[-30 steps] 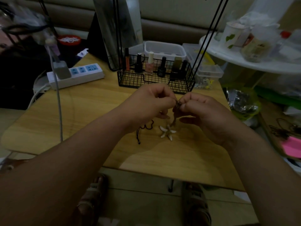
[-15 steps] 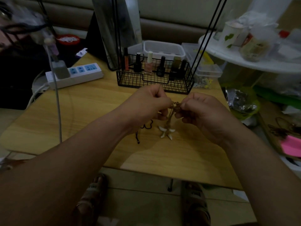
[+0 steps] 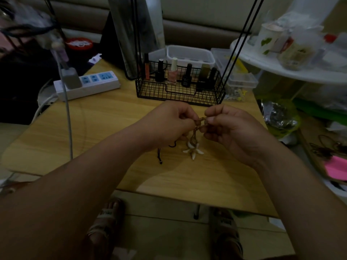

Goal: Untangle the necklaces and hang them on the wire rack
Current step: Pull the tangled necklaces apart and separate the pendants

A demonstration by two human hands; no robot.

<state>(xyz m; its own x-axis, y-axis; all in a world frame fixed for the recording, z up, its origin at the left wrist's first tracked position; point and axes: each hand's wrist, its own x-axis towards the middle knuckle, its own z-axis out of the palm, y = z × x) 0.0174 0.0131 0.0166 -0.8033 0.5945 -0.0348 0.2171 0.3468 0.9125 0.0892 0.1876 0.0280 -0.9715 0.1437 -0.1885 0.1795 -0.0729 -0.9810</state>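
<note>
Above the wooden desk [image 3: 93,132], a knotted brown necklace [image 3: 200,123] with shell pendant [image 3: 193,150] is pinched between left hand [image 3: 169,124] and right hand [image 3: 232,130], so untangling is judged underway, with hanging on the wire rack [image 3: 180,91] still owed.

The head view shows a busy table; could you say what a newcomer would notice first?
The left hand and right hand pinch a knotted brown cord above the wooden table, a white shell pendant hanging below them. Behind stands a black wire basket holding nail polish bottles.
</note>
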